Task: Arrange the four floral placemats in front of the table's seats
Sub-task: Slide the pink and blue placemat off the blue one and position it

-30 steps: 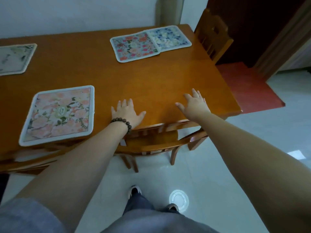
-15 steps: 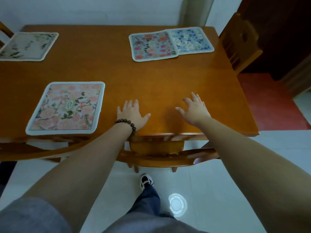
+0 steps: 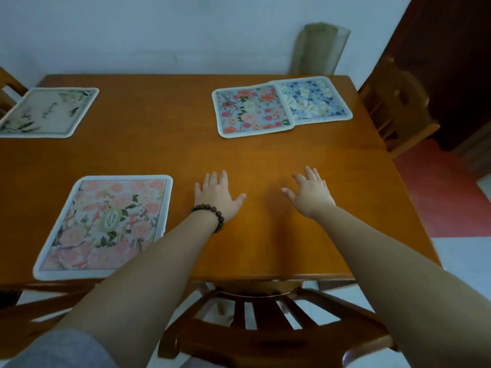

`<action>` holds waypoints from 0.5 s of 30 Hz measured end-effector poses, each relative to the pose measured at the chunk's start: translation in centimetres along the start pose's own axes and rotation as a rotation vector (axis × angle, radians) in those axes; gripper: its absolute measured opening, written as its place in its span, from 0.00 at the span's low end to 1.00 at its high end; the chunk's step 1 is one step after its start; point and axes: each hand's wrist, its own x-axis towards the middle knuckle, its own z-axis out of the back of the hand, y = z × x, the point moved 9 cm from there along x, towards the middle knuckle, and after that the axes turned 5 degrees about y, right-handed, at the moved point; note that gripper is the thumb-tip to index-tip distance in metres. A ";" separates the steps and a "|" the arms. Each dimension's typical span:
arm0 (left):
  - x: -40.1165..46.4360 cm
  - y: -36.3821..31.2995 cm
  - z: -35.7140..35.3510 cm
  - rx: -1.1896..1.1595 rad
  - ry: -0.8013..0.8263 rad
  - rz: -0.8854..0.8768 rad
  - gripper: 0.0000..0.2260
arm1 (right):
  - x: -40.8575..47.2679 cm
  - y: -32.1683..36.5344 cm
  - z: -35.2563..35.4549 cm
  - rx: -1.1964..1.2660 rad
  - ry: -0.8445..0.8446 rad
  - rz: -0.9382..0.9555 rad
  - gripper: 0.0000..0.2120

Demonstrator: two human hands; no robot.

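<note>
Four floral placemats lie on the wooden table [image 3: 265, 160]. A pink one [image 3: 106, 224] sits at the near left edge. A pale cream one [image 3: 47, 112] is at the far left. At the far right, a red-flowered one [image 3: 252, 110] overlaps the edge of a blue-and-white one [image 3: 316, 100]. My left hand [image 3: 216, 195], with a bead bracelet, hovers flat over bare wood just right of the pink mat, fingers spread, holding nothing. My right hand [image 3: 309, 192] is open the same way a little to its right.
A wooden chair [image 3: 265, 330] stands tucked under the near edge below my arms. Another chair [image 3: 396, 107] is at the right end, and a chair part [image 3: 8, 88] shows at the far left. A wall runs behind the table. A greenish roll [image 3: 318, 49] leans there.
Both hands have reached further in over the table, away from its near edge. The view has swung so the table sits more squarely ahead. The mats have not moved.
</note>
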 end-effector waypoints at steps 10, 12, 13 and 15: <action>8.7 0.2 0.0 -0.069 -0.015 0.039 0.39 | 8.6 -1.0 -0.3 0.017 0.065 -0.015 0.30; 10.9 0.3 0.1 -0.110 -0.030 0.061 0.40 | 11.3 -1.4 -0.2 0.038 0.077 -0.026 0.30; 12.1 0.4 0.1 -0.129 -0.037 0.075 0.40 | 12.7 -1.6 -0.1 0.054 0.077 -0.029 0.30; 14.4 0.5 -0.1 -0.152 -0.050 0.097 0.41 | 15.7 -2.0 0.3 0.087 0.061 -0.032 0.30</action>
